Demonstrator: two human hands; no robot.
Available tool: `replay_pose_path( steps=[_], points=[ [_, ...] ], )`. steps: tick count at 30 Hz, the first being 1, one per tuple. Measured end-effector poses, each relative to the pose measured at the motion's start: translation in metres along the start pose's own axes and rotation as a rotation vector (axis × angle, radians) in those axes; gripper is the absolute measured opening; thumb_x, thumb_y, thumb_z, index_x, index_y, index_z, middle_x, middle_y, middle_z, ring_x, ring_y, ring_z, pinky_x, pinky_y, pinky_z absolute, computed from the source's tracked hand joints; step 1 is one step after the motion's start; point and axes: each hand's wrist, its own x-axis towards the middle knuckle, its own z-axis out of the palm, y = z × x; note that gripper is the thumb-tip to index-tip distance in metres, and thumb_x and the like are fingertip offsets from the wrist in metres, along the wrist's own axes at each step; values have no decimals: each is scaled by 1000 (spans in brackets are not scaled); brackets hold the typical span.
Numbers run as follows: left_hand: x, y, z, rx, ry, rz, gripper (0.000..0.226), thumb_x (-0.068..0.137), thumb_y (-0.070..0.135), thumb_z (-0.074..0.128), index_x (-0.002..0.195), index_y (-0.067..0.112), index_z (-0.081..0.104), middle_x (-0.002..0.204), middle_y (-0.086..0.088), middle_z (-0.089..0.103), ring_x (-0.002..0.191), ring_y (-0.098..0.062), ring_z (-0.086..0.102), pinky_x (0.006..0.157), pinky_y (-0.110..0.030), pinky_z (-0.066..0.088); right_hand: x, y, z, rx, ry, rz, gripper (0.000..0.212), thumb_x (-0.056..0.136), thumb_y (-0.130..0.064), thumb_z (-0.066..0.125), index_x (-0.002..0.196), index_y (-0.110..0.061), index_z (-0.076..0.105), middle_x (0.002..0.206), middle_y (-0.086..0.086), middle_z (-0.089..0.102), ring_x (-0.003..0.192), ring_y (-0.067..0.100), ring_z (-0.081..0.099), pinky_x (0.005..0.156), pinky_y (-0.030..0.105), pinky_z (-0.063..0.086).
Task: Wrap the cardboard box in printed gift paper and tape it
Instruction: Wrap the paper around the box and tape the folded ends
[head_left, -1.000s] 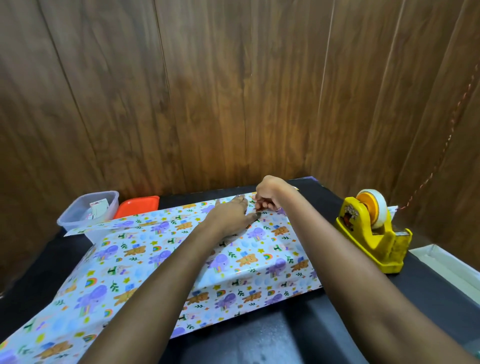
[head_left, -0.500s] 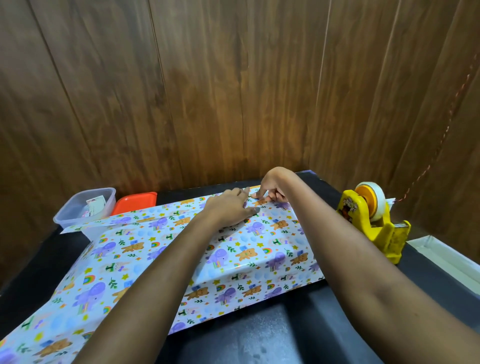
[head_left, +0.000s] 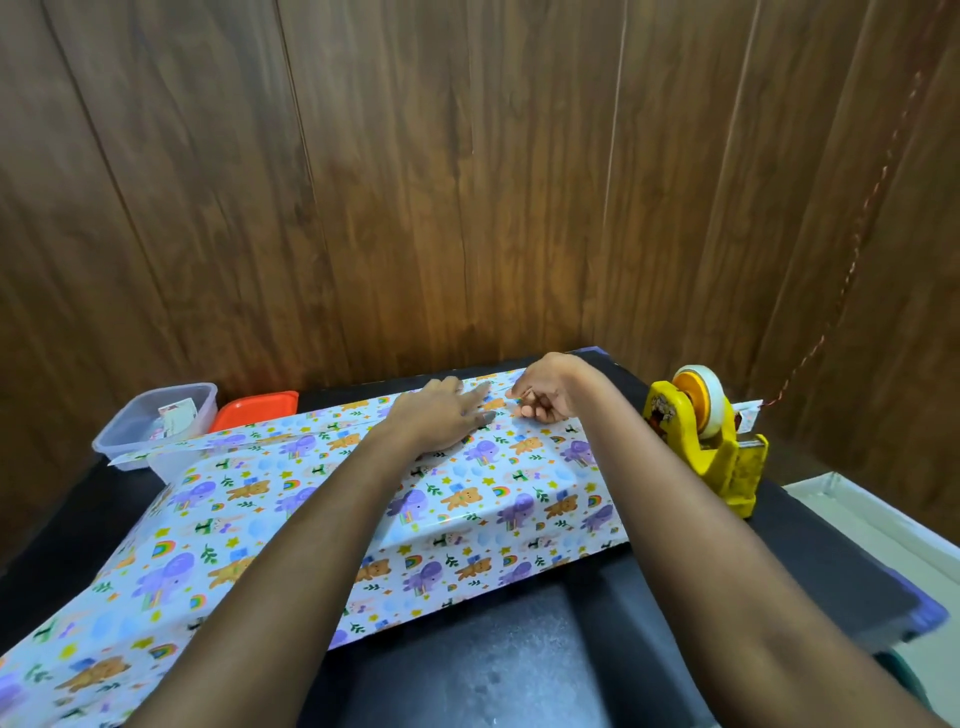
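The printed gift paper (head_left: 467, 499), pale blue with bears and elephants, lies draped over the cardboard box, which is fully hidden beneath it. On the paper's far side my left hand (head_left: 441, 413) presses flat, fingers straight and pointing right. Just to its right, my right hand (head_left: 545, 397) has curled fingers, its thumb and forefinger pinching the paper's far edge; I cannot tell whether tape is between them. A yellow tape dispenser (head_left: 711, 447) with a white roll stands on the right, apart from both hands.
A clear plastic container (head_left: 150, 421) and an orange lid (head_left: 257, 410) sit at the back left, partly under the paper's loose flap. The black table (head_left: 493, 670) ends close on the right. Wood panelling stands right behind the table.
My right hand has lifted from pressing the paper with its fingertips and curled into a pinch at the far edge. My left hand stays flat on the paper.
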Motion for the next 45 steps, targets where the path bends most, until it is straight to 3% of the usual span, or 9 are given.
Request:
replay_pose_path(
  steps=[7, 13, 17, 20, 23, 28, 33, 37, 45],
  points=[
    [10, 14, 0, 108, 46, -54, 65, 95, 58, 20, 139, 14, 38, 137, -6, 33, 127, -24, 29, 94, -42, 36, -23, 13, -12, 98, 78, -166, 7, 93, -5, 50, 94, 2, 50, 68, 19, 57, 50, 18, 49, 48, 24, 36],
    [13, 16, -1, 61, 43, -80, 66, 95, 58, 21, 126, 7, 48, 133, -7, 34, 123, -24, 32, 95, -42, 37, -33, 39, -50, 123, 376, -212, 13, 92, -10, 52, 83, -1, 54, 69, 14, 61, 54, 21, 53, 48, 25, 37],
    [14, 18, 1, -44, 17, -125, 72, 93, 61, 22, 129, 3, 45, 140, -8, 30, 129, -24, 28, 100, -44, 36, -54, 83, -94, -326, 851, -51, 29, 91, -20, 49, 112, -5, 61, 120, 15, 58, 116, 35, 51, 87, 36, 44],
    [7, 27, 0, -51, 40, -130, 69, 95, 58, 23, 141, 8, 33, 148, -8, 24, 134, -27, 23, 104, -44, 33, -68, 124, -121, -372, 769, 161, 40, 96, -31, 47, 125, -5, 56, 138, 16, 46, 130, 35, 36, 102, 44, 33],
    [1, 40, -5, -32, 127, -84, 63, 97, 54, 24, 140, 11, 36, 149, -7, 25, 133, -27, 28, 100, -42, 34, -70, 144, -131, -113, 503, 98, 38, 95, -24, 55, 117, 6, 56, 117, 18, 57, 110, 33, 54, 91, 39, 44],
    [-7, 64, -15, -23, 170, 13, 63, 96, 55, 23, 140, 12, 37, 149, -3, 29, 131, -23, 34, 96, -39, 38, -73, 148, -128, 337, 529, -7, 23, 82, 6, 62, 102, 16, 59, 107, 19, 63, 98, 31, 62, 85, 36, 51],
    [-16, 70, -19, -17, 210, 40, 59, 97, 53, 24, 140, 14, 37, 144, -2, 37, 127, -21, 38, 89, -35, 39, -93, 139, -134, 300, 558, -37, 18, 87, 0, 60, 104, 5, 63, 93, 11, 57, 84, 19, 53, 62, 25, 43],
    [-21, 69, -20, -11, 208, 28, 59, 97, 52, 24, 141, 14, 36, 145, -2, 37, 128, -21, 38, 90, -36, 40, -95, 166, -124, 364, 425, 61, 18, 94, -3, 49, 78, -5, 58, 63, 4, 46, 52, 11, 36, 34, 13, 30],
    [-30, 63, -18, -51, 223, 25, 56, 98, 47, 27, 142, 13, 35, 146, -1, 36, 129, -20, 38, 90, -35, 40, -75, 199, -98, 677, 552, -77, 35, 92, -28, 59, 64, -8, 52, 59, 7, 56, 54, 16, 49, 53, 25, 37]
  ],
)
